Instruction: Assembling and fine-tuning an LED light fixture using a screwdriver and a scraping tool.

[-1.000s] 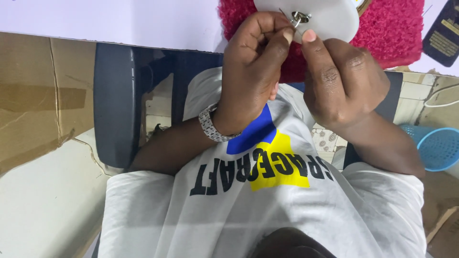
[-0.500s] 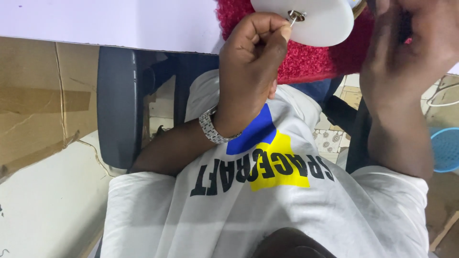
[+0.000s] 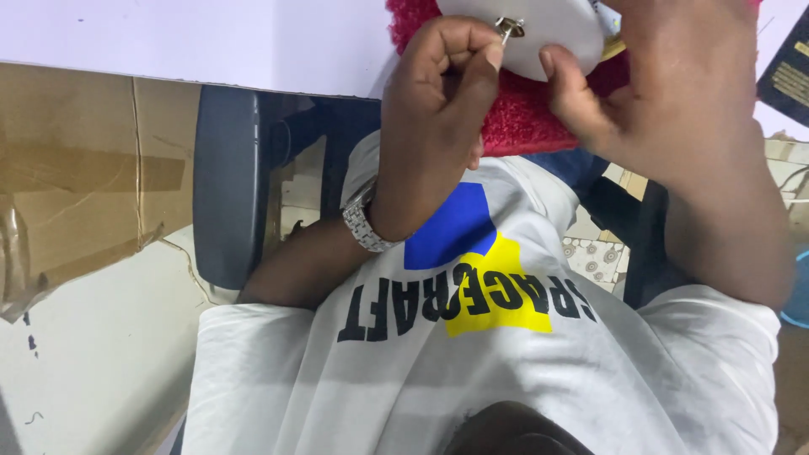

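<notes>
Head view, catalogue of contents. Left hand (image 3: 447, 109), fingers curled together, pinching small shiny metal fitting (image 3: 509, 27) against smooth white rounded disc (image 3: 548, 34). Right hand (image 3: 674, 93) spread apart, thumb touching disc edge. Disc atop fuzzy red cloth (image 3: 522, 118) at white table's (image 3: 211, 42) near edge. Dark flat package (image 3: 788, 76), gold lettering, right edge. Brown cardboard (image 3: 76, 194), taped, lower left.

looks like a room in a home, used as a makeshift work spot: white table (image 3: 211, 42) edge, dark blue chair (image 3: 223, 185), taped cardboard (image 3: 76, 194) against the wall, patterned floor tiles (image 3: 594, 257), fluffy red cloth (image 3: 522, 118) on the table.
</notes>
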